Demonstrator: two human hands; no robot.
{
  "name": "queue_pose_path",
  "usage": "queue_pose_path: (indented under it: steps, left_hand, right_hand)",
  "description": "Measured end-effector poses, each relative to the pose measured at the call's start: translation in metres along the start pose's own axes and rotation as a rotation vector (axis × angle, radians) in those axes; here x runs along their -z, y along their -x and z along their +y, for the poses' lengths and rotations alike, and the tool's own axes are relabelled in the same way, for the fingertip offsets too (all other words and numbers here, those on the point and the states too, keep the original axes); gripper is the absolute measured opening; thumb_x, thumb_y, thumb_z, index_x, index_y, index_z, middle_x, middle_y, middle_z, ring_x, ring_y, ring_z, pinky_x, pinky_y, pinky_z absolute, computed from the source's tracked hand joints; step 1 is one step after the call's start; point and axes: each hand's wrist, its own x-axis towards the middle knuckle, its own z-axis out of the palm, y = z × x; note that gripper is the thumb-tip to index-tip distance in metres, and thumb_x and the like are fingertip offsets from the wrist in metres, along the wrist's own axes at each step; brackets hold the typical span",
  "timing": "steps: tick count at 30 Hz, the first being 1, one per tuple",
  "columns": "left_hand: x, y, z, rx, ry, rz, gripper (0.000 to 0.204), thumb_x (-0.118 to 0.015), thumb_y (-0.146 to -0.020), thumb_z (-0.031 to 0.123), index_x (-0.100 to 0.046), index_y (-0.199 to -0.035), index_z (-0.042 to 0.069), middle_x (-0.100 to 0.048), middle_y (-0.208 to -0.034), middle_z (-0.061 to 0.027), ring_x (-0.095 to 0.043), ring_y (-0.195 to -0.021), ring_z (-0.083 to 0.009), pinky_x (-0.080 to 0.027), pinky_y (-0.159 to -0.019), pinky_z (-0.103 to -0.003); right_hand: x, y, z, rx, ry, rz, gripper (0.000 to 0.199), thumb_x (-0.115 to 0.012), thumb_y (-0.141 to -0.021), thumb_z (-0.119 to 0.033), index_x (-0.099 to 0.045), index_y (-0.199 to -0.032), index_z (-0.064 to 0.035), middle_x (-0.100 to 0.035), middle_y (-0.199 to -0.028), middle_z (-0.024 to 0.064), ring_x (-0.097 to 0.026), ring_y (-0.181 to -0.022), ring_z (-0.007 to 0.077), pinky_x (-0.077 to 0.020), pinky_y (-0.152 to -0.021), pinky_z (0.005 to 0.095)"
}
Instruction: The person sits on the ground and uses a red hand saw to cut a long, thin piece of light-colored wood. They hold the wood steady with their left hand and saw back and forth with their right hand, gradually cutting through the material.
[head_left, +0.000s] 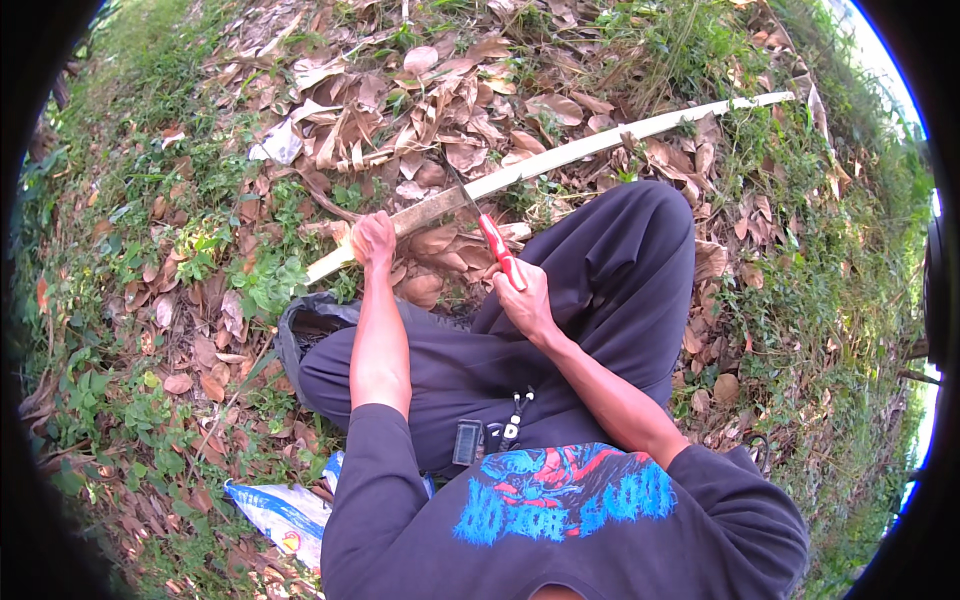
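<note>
A long, pale wooden strip (560,155) slants across the ground in front of my crossed legs, from the near left up to the far right. Around its lower left part, my left hand (373,240) is closed. My right hand (524,300) grips the red handle (497,245) of a slim-bladed tool. Its thin dark blade (466,188) points up and left and lies across the strip, a little right of my left hand. Whether that blade is a saw or a knife, I cannot tell. The strip looks browner left of the blade and paler to the right.
Dry brown leaves (430,125) are heaped beyond the strip, with green weeds (265,285) at the left. My dark-trousered knee (650,215) rises close to the strip. A blue and white plastic sack (285,510) lies at the lower left. A small dark device (467,442) rests at my waist.
</note>
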Motion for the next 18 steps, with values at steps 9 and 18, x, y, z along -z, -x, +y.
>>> queue_pose_path:
  steps: [9, 18]
  left_hand:
    - [-0.001, 0.004, 0.010, -0.320, -0.179, 0.179, 0.024, -0.054, -0.089, 0.012, -0.054, -0.065, 0.008, -0.062, -0.068, -0.0125, -0.065, -0.067, -0.0324, -0.052, -0.063, -0.044]
    - [-0.014, -0.003, 0.001, -0.076, -0.084, 0.005, 0.028, -0.052, -0.090, 0.014, -0.058, -0.064, 0.006, -0.065, -0.070, -0.0166, -0.066, -0.067, -0.0357, -0.053, -0.061, -0.046]
  right_hand:
    - [-0.008, -0.009, -0.008, 0.268, 0.206, -0.004, 0.013, -0.060, -0.085, -0.009, -0.062, -0.078, 0.0017, -0.063, -0.069, 0.0224, -0.065, -0.063, 0.0396, -0.0515, -0.059, 0.0451]
    - [0.000, -0.007, -0.023, 0.065, 0.097, -0.004, 0.013, -0.059, -0.085, -0.010, -0.066, -0.082, 0.0006, -0.062, -0.065, 0.0178, -0.065, -0.058, 0.0327, -0.0505, -0.057, 0.0391]
